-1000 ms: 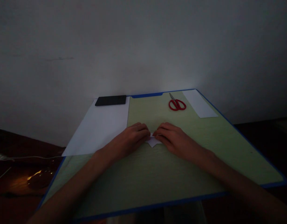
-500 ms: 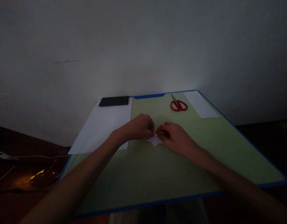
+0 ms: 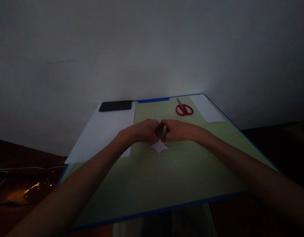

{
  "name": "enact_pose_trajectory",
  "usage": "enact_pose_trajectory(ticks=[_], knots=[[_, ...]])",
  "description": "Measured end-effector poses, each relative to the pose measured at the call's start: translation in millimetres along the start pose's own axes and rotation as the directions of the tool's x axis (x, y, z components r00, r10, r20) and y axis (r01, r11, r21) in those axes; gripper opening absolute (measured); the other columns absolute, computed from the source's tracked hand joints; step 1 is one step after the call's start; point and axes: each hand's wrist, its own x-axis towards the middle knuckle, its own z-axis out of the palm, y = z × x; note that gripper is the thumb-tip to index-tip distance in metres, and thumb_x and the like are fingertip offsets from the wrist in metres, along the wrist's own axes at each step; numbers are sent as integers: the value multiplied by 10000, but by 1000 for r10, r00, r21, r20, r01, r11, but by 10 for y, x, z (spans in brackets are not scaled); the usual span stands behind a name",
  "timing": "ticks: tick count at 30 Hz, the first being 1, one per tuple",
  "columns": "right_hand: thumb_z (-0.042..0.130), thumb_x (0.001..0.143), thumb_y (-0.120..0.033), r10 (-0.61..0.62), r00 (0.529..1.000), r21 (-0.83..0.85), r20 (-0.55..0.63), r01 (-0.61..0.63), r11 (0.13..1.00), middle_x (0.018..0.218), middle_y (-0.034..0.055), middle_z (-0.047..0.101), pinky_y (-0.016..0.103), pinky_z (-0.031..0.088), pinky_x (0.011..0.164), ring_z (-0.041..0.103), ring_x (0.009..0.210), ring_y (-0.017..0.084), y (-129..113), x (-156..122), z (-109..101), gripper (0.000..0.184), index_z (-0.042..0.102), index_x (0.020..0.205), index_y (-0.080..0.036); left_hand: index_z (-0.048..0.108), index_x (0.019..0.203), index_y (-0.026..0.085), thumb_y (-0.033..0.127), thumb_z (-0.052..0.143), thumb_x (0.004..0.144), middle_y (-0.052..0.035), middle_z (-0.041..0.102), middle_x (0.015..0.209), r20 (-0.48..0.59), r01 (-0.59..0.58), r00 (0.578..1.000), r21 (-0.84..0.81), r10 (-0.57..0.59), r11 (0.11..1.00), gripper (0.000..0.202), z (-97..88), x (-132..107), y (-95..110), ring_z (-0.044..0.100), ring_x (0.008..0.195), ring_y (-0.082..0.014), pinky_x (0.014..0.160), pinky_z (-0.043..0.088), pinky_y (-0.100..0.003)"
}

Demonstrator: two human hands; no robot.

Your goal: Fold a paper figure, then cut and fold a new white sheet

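Your left hand (image 3: pixel 148 130) and right hand (image 3: pixel 175 130) meet mid-bench (image 3: pixel 166 184), knuckles nearly touching, a small gap between; fingers of both curled well in, tips at the far end of a small white pointed paper piece (image 3: pixel 159 147). The piece sits just on your side of the fingertips, three points showing: left, right, toward you. Looks like both sets pinch its far edge, but can't tell for sure. To work it well: use light tips only, match left and right pressure, line the edges up before you press, hold the near points flat so nothing creases crooked; thin paper probably tears if pulled apart. Red-handled metal scissors (image 3: pixel 184 108) lie beyond the fingers, to the right, well apart; long white paper strip (image 3: pixel 207 108) farther right. Big white paper sheet (image 3: pixel 102 131) left of the fingers, black flat rectangular slab (image 3: pixel 114 105) on its far end. Hard to read: thumbs and the piece's far end hidden behind your hands, any fold lines lost in dim light, the sheet's near part covered by your left forearm, both forearms cut off by the frame.
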Motion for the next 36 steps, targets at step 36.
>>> enact_pose_trajectory(ticks=[36], knots=[[608,872,-223,-363,924,-16,-119,364,931,932,60,620,332,428,768,559,862,200,148,-288,258,66,571,907,-182,508,893,196,129,527,844,-50,632,867,-241,9,971,22,-3,1000,85,419,-485,21,598,767,-197,641,436,-308]])
